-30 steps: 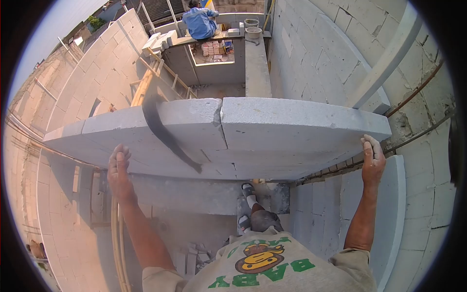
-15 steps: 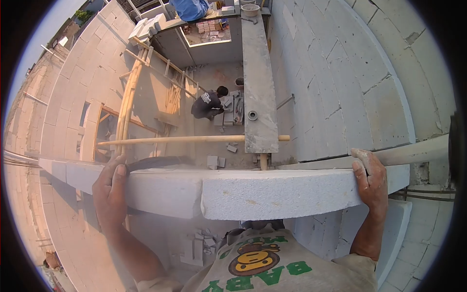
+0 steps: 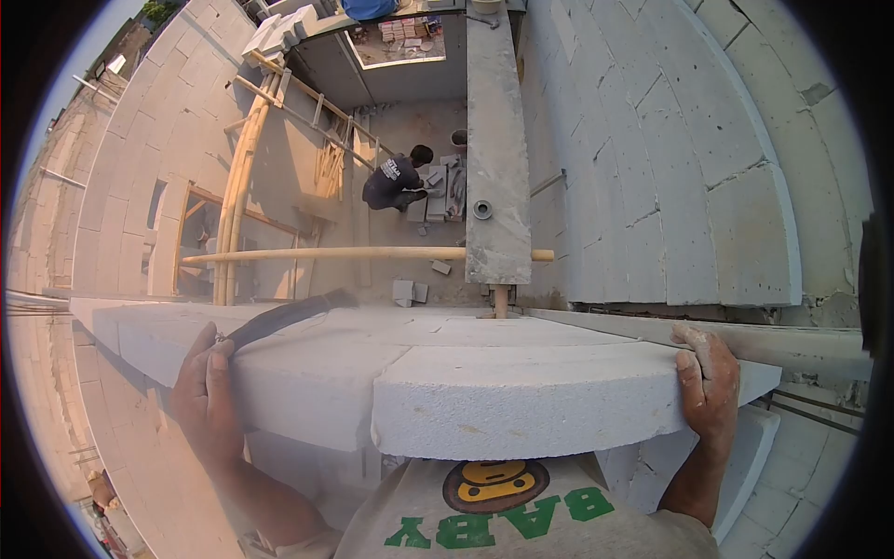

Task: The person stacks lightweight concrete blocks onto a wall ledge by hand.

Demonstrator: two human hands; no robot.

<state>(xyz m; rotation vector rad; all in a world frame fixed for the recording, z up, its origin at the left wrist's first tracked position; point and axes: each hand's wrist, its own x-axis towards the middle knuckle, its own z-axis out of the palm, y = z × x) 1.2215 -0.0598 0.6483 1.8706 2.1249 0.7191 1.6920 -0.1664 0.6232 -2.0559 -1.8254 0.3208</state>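
Observation:
White lightweight concrete blocks form the wall top right in front of my chest. My left hand (image 3: pixel 207 391) lies at the edge of the left block (image 3: pixel 307 410), fingers bent around the near end of a dark, long-bladed tool (image 3: pixel 289 317). Its slightly curved blade stretches across the block tops toward the far edge. Toward the right end, my right hand (image 3: pixel 710 377) grips the near edge of the right block (image 3: pixel 521 415), fingers bent over its top. A joint separates these two blocks.
Below, a person (image 3: pixel 396 179) crouches beside cut blocks (image 3: pixel 438 191). A grey plank (image 3: pixel 498 158) with a small round object (image 3: pixel 481 210) rests over a bamboo pole (image 3: pixel 345 253). Bamboo scaffolding (image 3: pixel 244 186) stands left; a tall block wall (image 3: pixel 643 168) rises right.
The view has shifted, so more of the wall's top and of the dark tool shows. Both hands stay near the same places on the block edges.

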